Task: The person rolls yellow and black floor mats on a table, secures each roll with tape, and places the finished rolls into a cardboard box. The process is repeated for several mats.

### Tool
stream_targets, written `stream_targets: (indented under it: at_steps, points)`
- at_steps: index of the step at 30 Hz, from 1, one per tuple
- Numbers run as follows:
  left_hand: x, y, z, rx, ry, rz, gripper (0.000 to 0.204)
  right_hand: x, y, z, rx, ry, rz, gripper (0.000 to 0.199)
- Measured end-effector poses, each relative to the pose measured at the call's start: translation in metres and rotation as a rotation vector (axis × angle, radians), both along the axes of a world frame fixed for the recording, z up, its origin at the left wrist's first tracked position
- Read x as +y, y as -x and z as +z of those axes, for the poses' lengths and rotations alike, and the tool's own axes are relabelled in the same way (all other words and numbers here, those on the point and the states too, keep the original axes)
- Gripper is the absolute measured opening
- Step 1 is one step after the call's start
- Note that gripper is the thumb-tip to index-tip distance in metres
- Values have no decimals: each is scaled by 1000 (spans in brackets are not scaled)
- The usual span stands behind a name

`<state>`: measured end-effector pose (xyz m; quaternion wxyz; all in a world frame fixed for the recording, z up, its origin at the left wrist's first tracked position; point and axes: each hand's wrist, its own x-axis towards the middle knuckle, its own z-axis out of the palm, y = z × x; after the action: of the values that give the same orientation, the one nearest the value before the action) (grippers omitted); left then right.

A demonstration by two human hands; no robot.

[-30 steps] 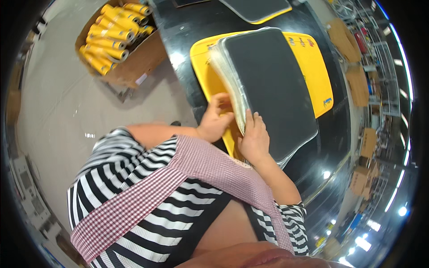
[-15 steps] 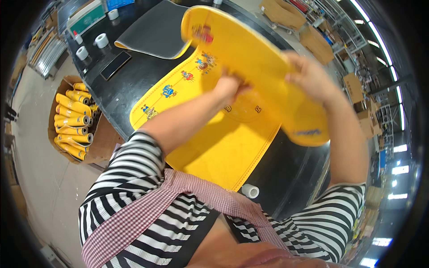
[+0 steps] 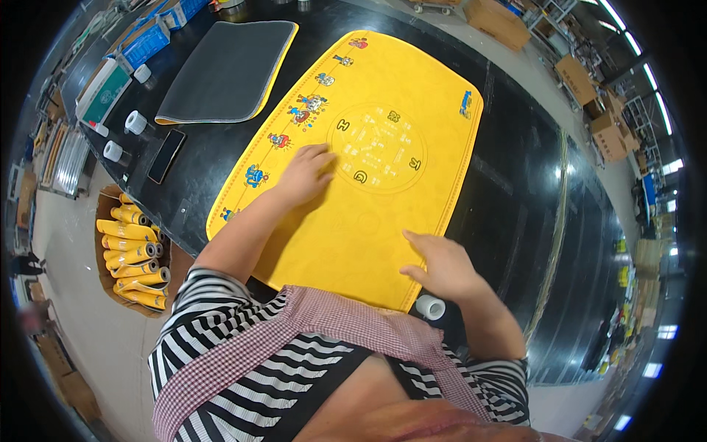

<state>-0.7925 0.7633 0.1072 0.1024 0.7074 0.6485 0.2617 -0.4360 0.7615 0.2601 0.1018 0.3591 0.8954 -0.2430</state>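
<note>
Nearby, a phone (image 3: 167, 156) and roll (image 3: 431, 307) flank the mat (image 3: 350, 214).

On my feed the yellow mat (image 3: 368, 243) looks smooth and faintly satiny; the counter (image 3: 515, 191) beneath it gleams glossy black. Left of that mat I see a matt dark sheet (image 3: 228, 70) and a cardboard box (image 3: 180, 269).

The near edge of the yellow mat (image 3: 346, 210) disappears behind the apron (image 3: 353, 317). The left hand (image 3: 305, 175) hides its own palm, and the right hand (image 3: 448, 267) most of its fingers. Marks inside the printed circle (image 3: 379, 144) are too small to make out. Far left, a blue box (image 3: 180, 12) is cut off by the view's far edge; the table (image 3: 530, 221) partly hides the carton (image 3: 179, 267).
</note>
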Motion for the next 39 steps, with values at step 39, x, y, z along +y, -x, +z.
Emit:
stream_targets:
  at_steps: [39]
  points:
    - [-204,-56,95,-121,-545,92,52,-12,203,-51,1006,909,-420,39]
